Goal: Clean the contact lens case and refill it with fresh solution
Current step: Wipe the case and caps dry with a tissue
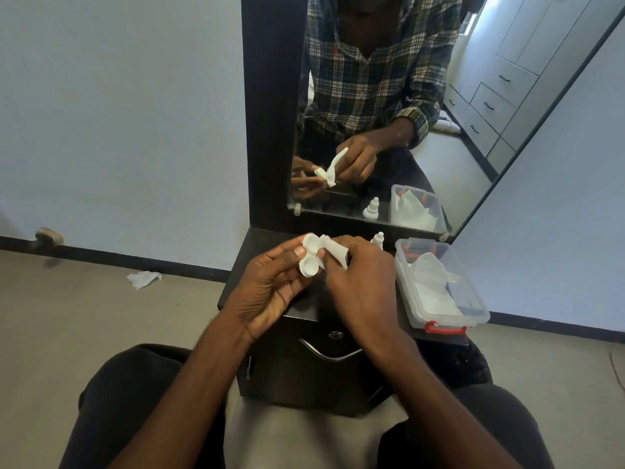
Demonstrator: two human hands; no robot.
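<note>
A white contact lens case (309, 258) with two open round wells is held up over the dark cabinet. My left hand (270, 289) grips it from the left, thumb on its edge. My right hand (358, 282) pinches a rolled white tissue (334, 252) whose end touches the case. A small white solution bottle (378, 239) stands upright on the cabinet top just behind my right hand, partly hidden by it.
A clear plastic box (473, 299) with red clasps, holding white tissues, sits on the right of the dark cabinet top (236, 275). A tall mirror (372, 106) leans behind it. A crumpled tissue (143, 279) lies on the floor at left. My knees flank the cabinet.
</note>
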